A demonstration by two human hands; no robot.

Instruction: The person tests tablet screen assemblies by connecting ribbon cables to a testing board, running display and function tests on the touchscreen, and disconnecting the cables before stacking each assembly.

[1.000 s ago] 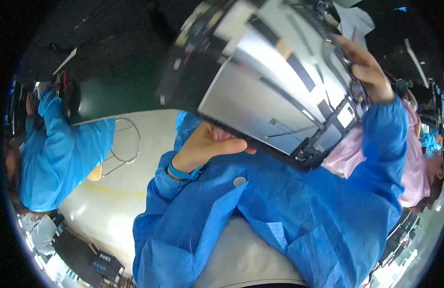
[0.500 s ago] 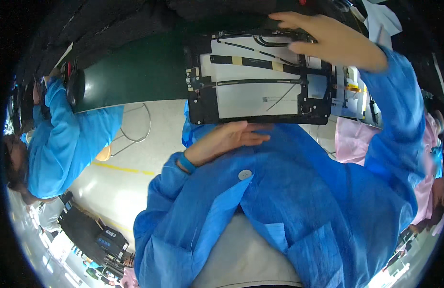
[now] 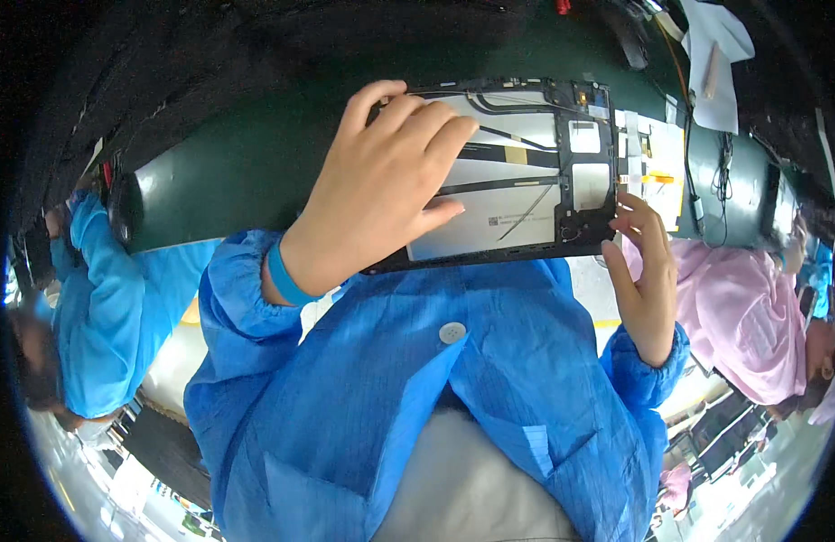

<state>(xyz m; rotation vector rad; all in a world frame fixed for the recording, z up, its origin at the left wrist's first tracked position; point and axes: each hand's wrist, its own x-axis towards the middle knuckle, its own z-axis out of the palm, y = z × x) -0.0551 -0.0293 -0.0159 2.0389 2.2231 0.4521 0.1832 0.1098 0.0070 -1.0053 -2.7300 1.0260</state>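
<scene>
An opened tablet (image 3: 489,230) with a black frame, pale inner panels, dark flat cables and a thin loose wire lies at the table's near edge, its front side close to my body. My left hand (image 3: 381,172) reaches over the tablet's left part, fingers spread and bent toward the far left corner, hiding that area; whether the fingertips press on it I cannot tell. At the near right corner, my right hand (image 3: 648,271) has its fingertips against or just beside the tablet's edge, with thumb and fingers apart.
Right of the tablet lies a white sheet-like part (image 3: 666,172) with an orange strip. Dark cables (image 3: 723,176) and a hanging white paper (image 3: 720,81) are farther right on the green table (image 3: 228,190). A person in light blue (image 3: 110,316) sits left, another in pink (image 3: 729,307) right.
My left hand rose from the near edge onto the tablet's left part. My right hand came down from the far right edge to the near right corner. The tablet shifted slightly nearer and tilted.
</scene>
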